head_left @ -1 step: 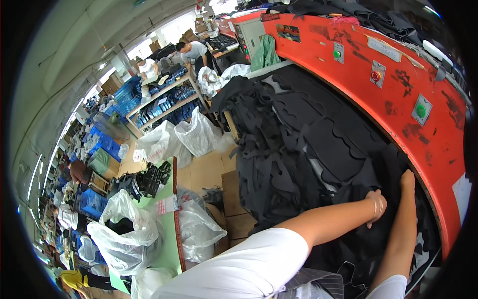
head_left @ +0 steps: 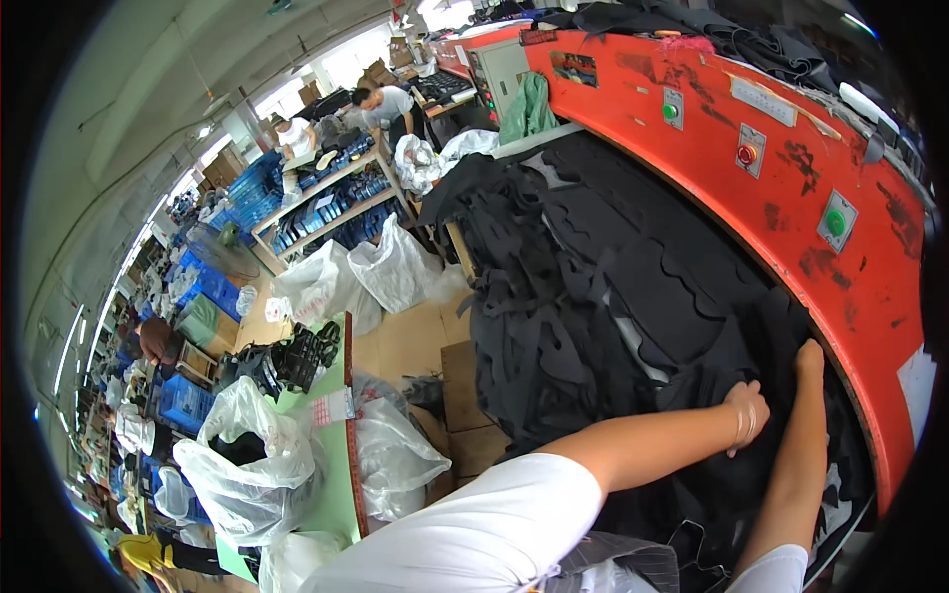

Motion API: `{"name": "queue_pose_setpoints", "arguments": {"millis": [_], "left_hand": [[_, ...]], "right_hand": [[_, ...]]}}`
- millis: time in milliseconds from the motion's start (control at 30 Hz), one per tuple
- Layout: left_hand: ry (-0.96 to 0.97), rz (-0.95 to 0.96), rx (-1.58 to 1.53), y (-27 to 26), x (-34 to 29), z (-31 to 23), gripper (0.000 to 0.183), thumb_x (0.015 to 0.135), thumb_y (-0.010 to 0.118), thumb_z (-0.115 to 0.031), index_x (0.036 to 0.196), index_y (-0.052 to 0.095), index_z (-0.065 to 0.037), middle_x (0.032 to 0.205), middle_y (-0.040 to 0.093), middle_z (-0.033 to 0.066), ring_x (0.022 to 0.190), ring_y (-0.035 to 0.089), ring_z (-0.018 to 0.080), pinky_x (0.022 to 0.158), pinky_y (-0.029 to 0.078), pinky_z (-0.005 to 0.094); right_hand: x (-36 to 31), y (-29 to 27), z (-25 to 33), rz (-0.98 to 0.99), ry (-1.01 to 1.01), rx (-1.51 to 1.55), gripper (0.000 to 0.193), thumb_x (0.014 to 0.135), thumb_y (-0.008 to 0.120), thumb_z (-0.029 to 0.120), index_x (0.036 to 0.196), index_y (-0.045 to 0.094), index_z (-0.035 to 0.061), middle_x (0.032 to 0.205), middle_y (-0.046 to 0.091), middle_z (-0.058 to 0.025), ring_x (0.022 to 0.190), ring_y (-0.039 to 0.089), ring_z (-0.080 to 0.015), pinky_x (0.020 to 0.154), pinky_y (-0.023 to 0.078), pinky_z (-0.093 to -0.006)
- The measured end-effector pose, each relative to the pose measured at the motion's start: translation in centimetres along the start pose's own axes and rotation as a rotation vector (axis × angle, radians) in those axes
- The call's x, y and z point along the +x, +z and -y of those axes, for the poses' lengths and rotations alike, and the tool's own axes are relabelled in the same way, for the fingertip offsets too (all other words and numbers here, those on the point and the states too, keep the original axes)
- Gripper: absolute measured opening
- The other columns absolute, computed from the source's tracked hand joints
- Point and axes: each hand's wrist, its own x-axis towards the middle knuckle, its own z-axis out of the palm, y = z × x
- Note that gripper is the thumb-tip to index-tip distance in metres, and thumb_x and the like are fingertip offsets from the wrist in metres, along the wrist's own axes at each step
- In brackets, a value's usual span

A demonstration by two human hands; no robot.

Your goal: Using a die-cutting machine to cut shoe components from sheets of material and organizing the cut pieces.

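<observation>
A long pile of black fabric [head_left: 677, 287] with scalloped cut edges and loose strips lies along the red machine. My left hand [head_left: 748, 415], with thin bands at the wrist, is closed with its fingers curled into a bunched part of the fabric. Just beyond it on the right, my right hand [head_left: 810, 360] reaches into the same fabric close beneath the machine's red side. The back of that hand shows, but its fingers are hidden. Both forearms come in from the lower edge, the left one crossing toward the right.
The red machine [head_left: 712, 133] curves along the right, with green and red buttons. To the left stand a green-topped table [head_left: 331, 465], a clear plastic bag [head_left: 252, 460] and white sacks [head_left: 395, 262]. Farther back are a shelf rack [head_left: 326, 198] and several people at work.
</observation>
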Motion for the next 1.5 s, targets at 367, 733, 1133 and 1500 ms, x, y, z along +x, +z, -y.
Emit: {"name": "queue_pose_setpoints", "arguments": {"millis": [367,733,1133,1500], "left_hand": [[0.101,-0.675,0.111,3.5,-12.7,-2.6,0.007,0.075,0.058,-0.018,0.075,0.064,-0.014,0.097,0.058,0.0061,0.096,0.051,0.0215,0.094,0.033,0.0400],[0.256,-0.752,0.139,0.5,-8.9,-0.8,0.019,0.069,0.063,-0.017,0.083,0.068,-0.005,0.149,0.024,0.0284,0.142,0.020,0.0376,0.114,0.016,0.0454],[0.312,-0.632,0.226,5.5,-11.4,0.0,0.018,0.073,0.065,-0.020,0.091,0.070,-0.017,0.148,0.027,0.0291,0.134,0.034,0.0374,0.098,0.034,0.0393],[0.289,-0.784,0.186,5.4,-12.5,0.9,0.006,0.077,0.061,-0.025,0.078,0.063,-0.020,0.151,0.028,0.0207,0.142,0.021,0.0327,0.115,0.009,0.0467]], "right_hand": [[-7.6,-6.1,4.1,-0.012,-0.110,0.184,0.034,0.092,0.045,0.031,0.106,0.051,0.0007,0.102,0.061,-0.0308,0.100,0.059,-0.0459,0.087,0.045,-0.0524],[-20.6,-13.2,5.4,0.110,-0.715,0.157,0.038,0.090,0.047,0.037,0.103,0.058,0.0027,0.090,0.065,-0.0253,0.082,0.063,-0.0428,0.070,0.050,-0.0517],[-26.3,-14.0,5.9,0.397,-0.807,0.576,0.028,0.088,0.056,0.025,0.107,0.055,0.0041,0.091,0.065,-0.0193,0.085,0.065,-0.0355,0.075,0.050,-0.0425],[-25.7,-13.6,6.5,0.552,-0.512,0.368,0.104,0.073,0.066,0.046,0.149,0.009,0.0025,0.110,0.059,-0.0349,0.104,0.058,-0.0467,0.094,0.045,-0.0420]]}}
